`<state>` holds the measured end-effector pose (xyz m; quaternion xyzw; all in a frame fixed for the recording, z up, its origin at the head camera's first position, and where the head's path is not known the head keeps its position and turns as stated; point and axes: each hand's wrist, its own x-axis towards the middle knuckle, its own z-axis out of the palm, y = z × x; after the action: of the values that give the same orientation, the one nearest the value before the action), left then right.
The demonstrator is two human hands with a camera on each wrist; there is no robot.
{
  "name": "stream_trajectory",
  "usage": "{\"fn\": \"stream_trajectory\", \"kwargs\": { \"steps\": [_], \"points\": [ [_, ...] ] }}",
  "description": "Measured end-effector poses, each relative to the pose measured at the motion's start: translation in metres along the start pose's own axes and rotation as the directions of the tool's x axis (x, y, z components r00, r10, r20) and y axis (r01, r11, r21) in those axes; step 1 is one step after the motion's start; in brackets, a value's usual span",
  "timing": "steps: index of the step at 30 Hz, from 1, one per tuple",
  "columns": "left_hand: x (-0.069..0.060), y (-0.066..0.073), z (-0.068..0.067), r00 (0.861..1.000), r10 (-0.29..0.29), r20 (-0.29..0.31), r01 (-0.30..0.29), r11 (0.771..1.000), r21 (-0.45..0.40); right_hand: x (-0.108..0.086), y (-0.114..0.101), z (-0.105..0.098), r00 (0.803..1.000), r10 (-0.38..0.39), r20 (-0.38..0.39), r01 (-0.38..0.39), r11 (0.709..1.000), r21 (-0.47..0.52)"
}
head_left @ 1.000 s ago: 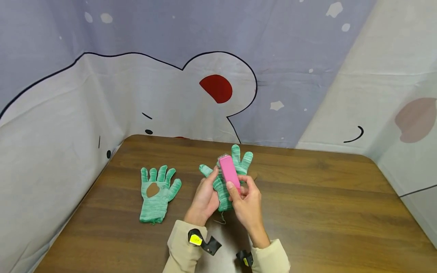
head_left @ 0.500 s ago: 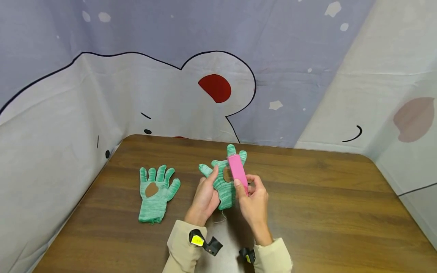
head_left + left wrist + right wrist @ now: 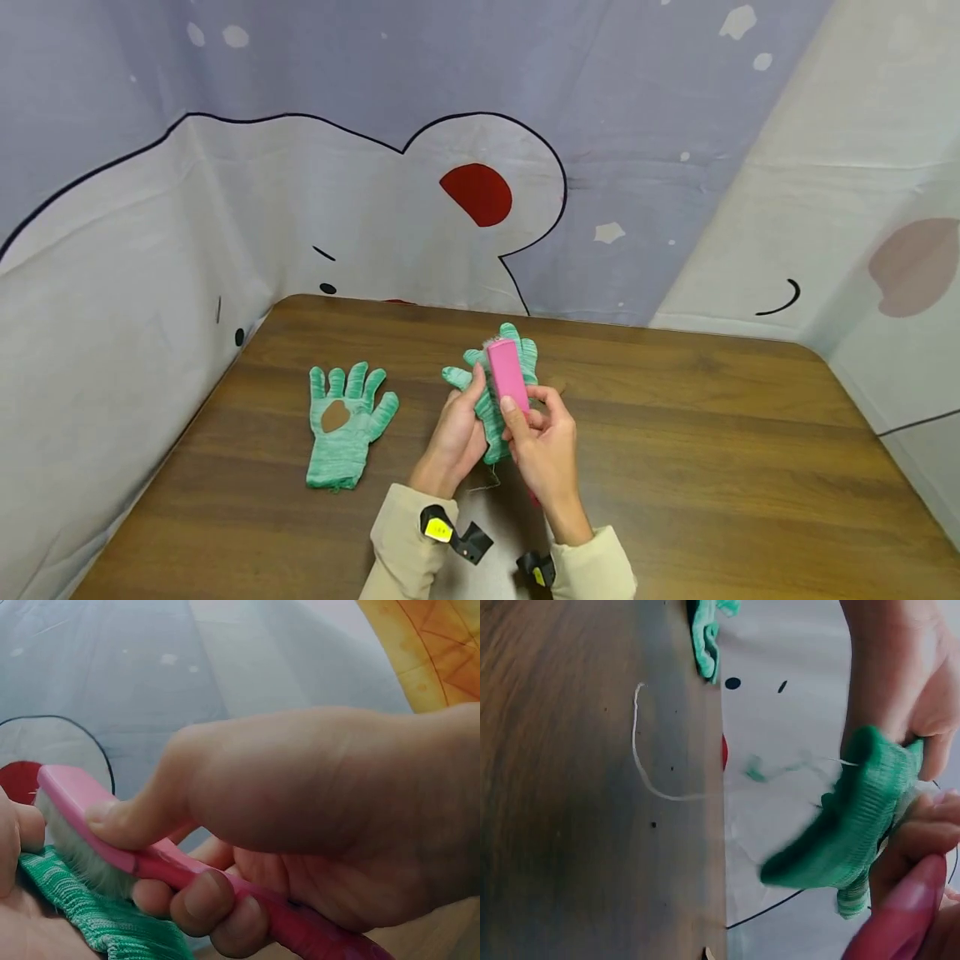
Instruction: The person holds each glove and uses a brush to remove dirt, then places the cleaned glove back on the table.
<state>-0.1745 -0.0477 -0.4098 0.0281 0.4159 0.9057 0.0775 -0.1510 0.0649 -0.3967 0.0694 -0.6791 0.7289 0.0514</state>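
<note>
In the head view the left hand (image 3: 452, 439) holds a green knitted glove (image 3: 491, 425) with its thumb on the glove's front. A pink brush (image 3: 506, 371) is pinched in the right hand (image 3: 548, 450), lying over the glove and hiding much of its palm. The left wrist view shows the brush's pale bristles (image 3: 88, 859) against the green fabric (image 3: 112, 922), the right thumb along the pink back. From the glove's cuff (image 3: 870, 802) hangs a loose thread, seen in the right wrist view.
A second green glove (image 3: 339, 454) with a brown oval on it lies flat at the left of the wooden table (image 3: 712, 450). Behind the table hangs a printed cloth (image 3: 337, 192). Black straps with yellow labels are on both sleeves.
The brush moved right across the held glove, uncovering its brown patch, then came back left over it. The held glove has tilted and shifted slightly. The other glove stayed in place.
</note>
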Motion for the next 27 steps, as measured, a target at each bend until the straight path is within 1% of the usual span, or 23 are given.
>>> {"fn": "stream_trajectory", "kwargs": {
  "steps": [4,7,9,11,14,17,18,21,24,25,27],
  "points": [
    [0.001,-0.001,-0.001,1.000,0.000,-0.013,-0.001,0.999,-0.048,-0.003,-0.012,0.001,0.998,0.013,-0.060,-0.017,0.997,-0.071],
    [0.002,-0.002,-0.001,0.999,0.000,-0.033,-0.002,0.997,-0.071,-0.003,-0.016,0.002,0.996,0.012,-0.087,-0.023,0.991,-0.129],
    [0.002,-0.002,-0.001,0.998,-0.003,-0.067,-0.002,0.996,-0.086,-0.003,-0.017,0.001,0.994,0.011,-0.105,-0.028,0.987,-0.159],
    [0.003,-0.002,0.000,0.993,0.009,-0.117,-0.018,0.996,-0.082,-0.003,-0.018,0.001,0.993,0.010,-0.117,-0.030,0.984,-0.178],
    [0.003,-0.003,0.001,0.981,0.026,-0.194,-0.037,0.998,-0.054,-0.002,-0.018,0.000,0.992,0.002,-0.125,-0.025,0.982,-0.188],
    [0.004,-0.004,0.001,0.971,0.045,-0.235,-0.050,0.999,-0.017,-0.002,-0.018,-0.002,0.992,-0.007,-0.128,-0.020,0.978,-0.208],
    [0.005,-0.004,0.001,0.970,0.047,-0.240,-0.051,0.999,-0.009,-0.001,-0.018,-0.002,0.992,-0.014,-0.129,-0.015,0.976,-0.219],
    [0.005,-0.005,0.002,0.967,0.056,-0.247,-0.056,0.998,0.008,0.003,-0.005,-0.007,0.989,-0.031,-0.142,-0.006,0.967,-0.256],
    [0.004,-0.006,0.002,0.964,0.070,-0.255,-0.062,0.997,0.039,0.007,0.009,-0.012,0.983,-0.071,-0.168,0.013,0.947,-0.321],
    [0.004,-0.006,0.002,0.962,0.080,-0.260,-0.066,0.996,0.060,0.008,0.014,-0.015,0.980,-0.079,-0.184,0.012,0.940,-0.342],
    [0.003,-0.005,0.003,0.956,0.105,-0.273,-0.076,0.991,0.112,0.010,0.016,-0.018,0.973,-0.094,-0.212,0.006,0.924,-0.382]
  ]
}}
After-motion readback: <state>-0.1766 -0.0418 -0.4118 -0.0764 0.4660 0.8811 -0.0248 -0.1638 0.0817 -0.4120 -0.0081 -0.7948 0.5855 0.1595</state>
